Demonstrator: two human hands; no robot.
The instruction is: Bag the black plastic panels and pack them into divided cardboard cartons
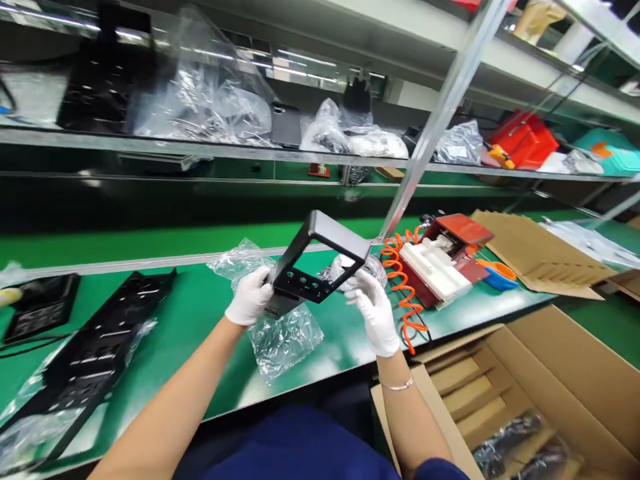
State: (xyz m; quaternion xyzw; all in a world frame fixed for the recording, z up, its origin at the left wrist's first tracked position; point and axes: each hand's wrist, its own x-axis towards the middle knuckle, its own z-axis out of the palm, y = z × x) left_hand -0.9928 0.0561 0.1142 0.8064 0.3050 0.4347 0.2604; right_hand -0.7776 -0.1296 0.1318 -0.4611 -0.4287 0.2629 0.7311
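Observation:
My left hand (pixel 251 295), in a white glove, is closed round the left side of a black housing (pixel 343 237). The housing is tilted above the bench and has a large rectangular opening, with a row of round holes along its lower strip. Close to its right corner is my right hand (pixel 374 312), also gloved, with the fingers apart and slightly curled. Whether those fingertips touch the housing I cannot tell. A crumpled clear plastic bag (pixel 286 343) lies on the bench under the housing. Behind the right hand sits another wrapped item (pixel 377 268), partly hidden.
Long black metal panels (pixel 95 347) lie at left on the green bench (pixel 200 347). To the right stand an orange coiled hose (pixel 400 283) and a red and white machine (pixel 440 263). An open cardboard box (pixel 565 360) holds bagged parts, lower right. Loaded shelves (pixel 225 152) run above.

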